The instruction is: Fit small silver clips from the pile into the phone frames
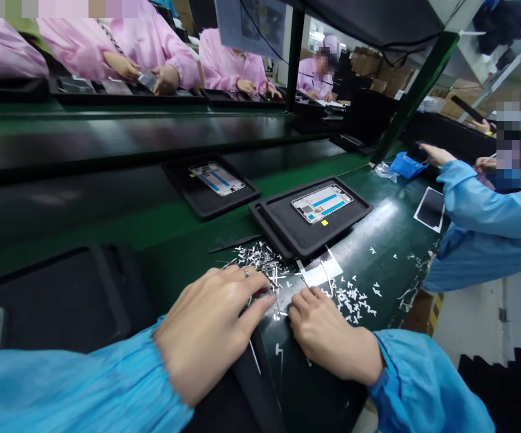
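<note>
My left hand (pixel 210 328) rests palm down on the dark green bench, its fingers lying on a heap of small white paper strips (pixel 265 261). My right hand (pixel 326 334) lies beside it with fingertips pinched together at a small white sheet (pixel 321 270) among the strips; what it pinches is too small to tell. Just beyond both hands, a black tray (pixel 355 207) holds a phone frame (pixel 322 203) with blue stripes and a yellow tag. Both sleeves are blue.
A second black tray (pixel 188 195) with another phone frame (pixel 216 178) sits on the belt further left. A large black tray (pixel 62 300) lies at my near left. A co-worker in blue (pixel 490 216) works at the right; people in pink sit across the line.
</note>
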The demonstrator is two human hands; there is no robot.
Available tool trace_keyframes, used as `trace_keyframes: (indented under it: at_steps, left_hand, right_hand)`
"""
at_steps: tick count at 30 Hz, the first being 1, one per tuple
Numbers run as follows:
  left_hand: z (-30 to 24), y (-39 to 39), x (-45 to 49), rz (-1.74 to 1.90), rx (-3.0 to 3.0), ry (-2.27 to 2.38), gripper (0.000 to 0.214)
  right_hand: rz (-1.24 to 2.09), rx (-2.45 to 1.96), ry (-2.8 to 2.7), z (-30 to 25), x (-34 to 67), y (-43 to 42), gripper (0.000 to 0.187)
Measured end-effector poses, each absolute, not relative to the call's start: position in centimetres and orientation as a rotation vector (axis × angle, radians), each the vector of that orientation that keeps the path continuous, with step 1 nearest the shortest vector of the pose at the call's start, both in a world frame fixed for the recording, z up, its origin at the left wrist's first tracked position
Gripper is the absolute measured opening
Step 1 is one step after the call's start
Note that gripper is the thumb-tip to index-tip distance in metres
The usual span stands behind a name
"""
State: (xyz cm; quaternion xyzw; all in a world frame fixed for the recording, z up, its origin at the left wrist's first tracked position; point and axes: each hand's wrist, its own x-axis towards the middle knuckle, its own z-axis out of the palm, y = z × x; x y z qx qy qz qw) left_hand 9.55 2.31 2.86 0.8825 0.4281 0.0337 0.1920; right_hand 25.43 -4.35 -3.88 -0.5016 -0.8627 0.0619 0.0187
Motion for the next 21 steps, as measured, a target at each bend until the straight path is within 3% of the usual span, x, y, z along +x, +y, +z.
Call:
trace_keyframes:
  at_steps: [2, 9, 15, 21]
  left_hand:
    - [3.2, 2.3, 9.6, 0.065, 2.465, 1.215, 0.018]
    - [3.3, 1.9, 9.4, 0.089, 2.443, 1.215, 0.025]
    - [3.2, 1.8, 9.2, 0.168, 2.314, 1.207, 0.031]
    - [3.4, 1.8, 10.5, 0.207, 2.037, 1.176, 0.032]
  right_hand:
    - [0.137, -1.482, -2.819, -4.2, 24.5, -4.5, 0.012]
    - [0.190, -1.483, -2.874, -4.4, 24.1, -3.2, 0.009]
    - [0.437, -1.684, -2.314, -4.7, 26.5, -2.9, 0.014]
    - [0.866, -1.438, -1.703, -3.0, 26.3, -3.6, 0.016]
